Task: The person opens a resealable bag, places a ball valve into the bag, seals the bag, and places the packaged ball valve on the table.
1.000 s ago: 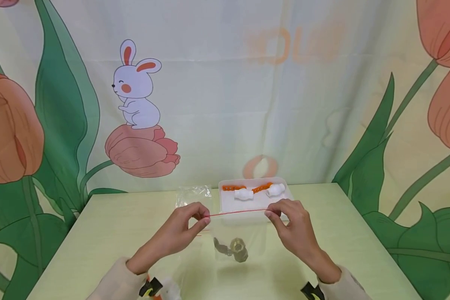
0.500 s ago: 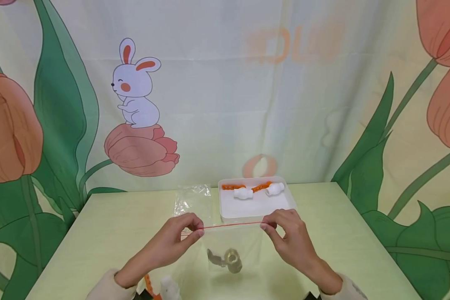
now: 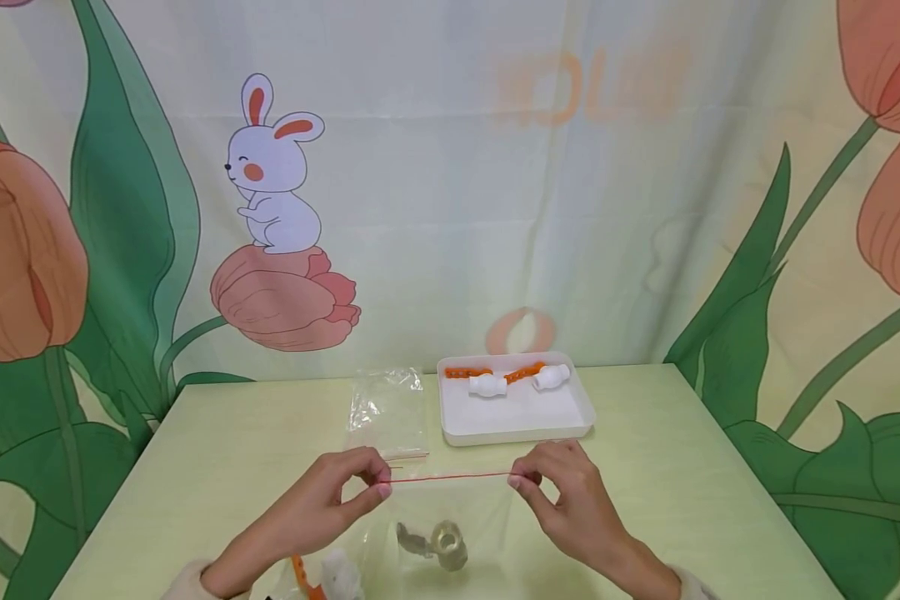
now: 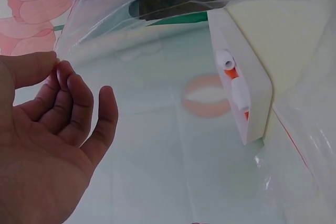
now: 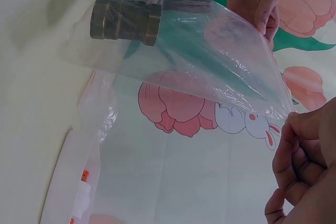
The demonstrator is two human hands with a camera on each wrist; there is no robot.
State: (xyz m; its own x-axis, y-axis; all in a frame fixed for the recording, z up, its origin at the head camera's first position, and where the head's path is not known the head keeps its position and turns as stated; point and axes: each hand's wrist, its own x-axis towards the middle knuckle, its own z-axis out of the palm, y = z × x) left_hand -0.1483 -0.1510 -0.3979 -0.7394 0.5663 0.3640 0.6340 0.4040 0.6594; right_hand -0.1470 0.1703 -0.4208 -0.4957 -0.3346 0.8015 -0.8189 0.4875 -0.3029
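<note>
A clear zip bag [image 3: 487, 521] with a red seal line hangs between my hands. Inside it lies a brass ball valve [image 3: 450, 547], whose flat lever [image 4: 189, 2] shows in the left wrist view. My left hand [image 3: 333, 500] pinches one end of the bag's top edge between thumb and forefinger, the other fingers loosely bent. At the opposite end, my right hand [image 3: 573, 504] pinches the same edge with thumb and fingers. Between them the red line is stretched straight. The valve's body [image 5: 126, 20] is seen through the plastic in the right wrist view.
Behind the bag stands a white tray [image 3: 517, 423] with two white plastic valves [image 3: 487, 385] with orange handles. Left of it lies another clear bag [image 3: 387, 412]. By my left forearm is a white valve [image 3: 340, 575] with an orange handle [image 3: 305, 577].
Both hands have come down and nearer to me, slightly leftward, carrying the bag with the brass valve. Its red edge stays taut, and the tray's front now shows.
</note>
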